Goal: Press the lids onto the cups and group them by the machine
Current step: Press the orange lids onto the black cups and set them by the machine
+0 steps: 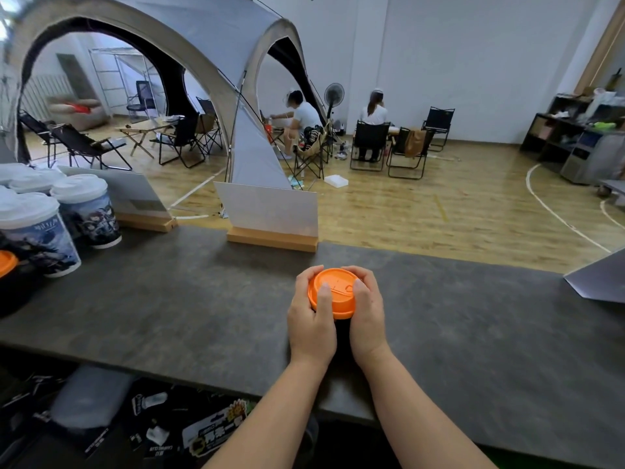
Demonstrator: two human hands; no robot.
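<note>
Dark grey counter (169, 299) fills lower frame, wooden floor and grey tent behind. Orange lid (334, 291) sits on dark cup at centre, cup body almost hidden between hands. Left hand (313, 319) and right hand (367, 316) each curl round lid rim, thumbs pressing on top; grip wrapped tight, not spread. Whether lid is fully seated, cannot tell. White-lidded cups (84, 211) grouped at left edge, already closed. Orange-lidded cup (5, 264) at far left, partly cut off. Machine not visible. Judgement: most cups done; this cup needs final press, then move left to group.
</note>
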